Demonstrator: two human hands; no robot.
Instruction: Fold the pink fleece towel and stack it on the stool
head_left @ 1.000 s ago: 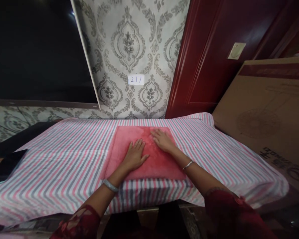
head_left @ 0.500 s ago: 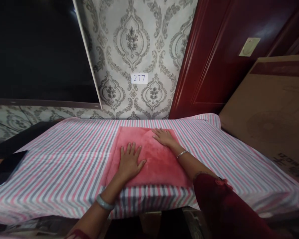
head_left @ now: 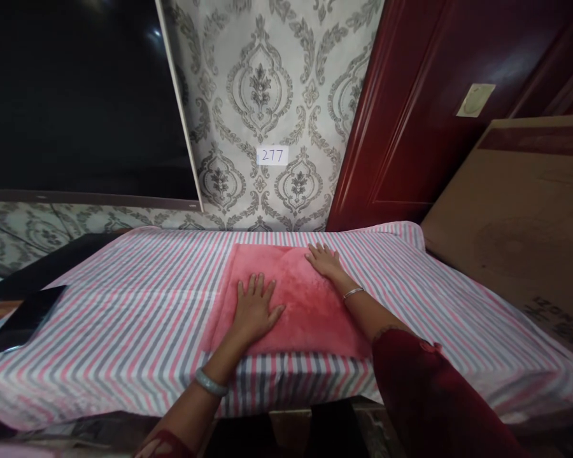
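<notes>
A plush pink square, like a cushion cover or seat pad (head_left: 296,318), lies flat on the striped cloth (head_left: 143,305) near the front edge. My left hand (head_left: 255,312) rests palm down on its left half, fingers spread. Farther back, my right hand (head_left: 325,261) lies flat on its far right corner, fingers stretched out. Neither hand grips anything. The underside of the pink piece is hidden.
A dark flat device (head_left: 23,321) lies at the table's left end. A large screen (head_left: 76,102) is on the wall at left. A cardboard box (head_left: 516,216) stands at right before a dark red door (head_left: 410,127).
My right hand has slid slightly to the right across the plush piece towards its far corner. The left hand keeps about the same place on it. The whole view has shifted a little.
</notes>
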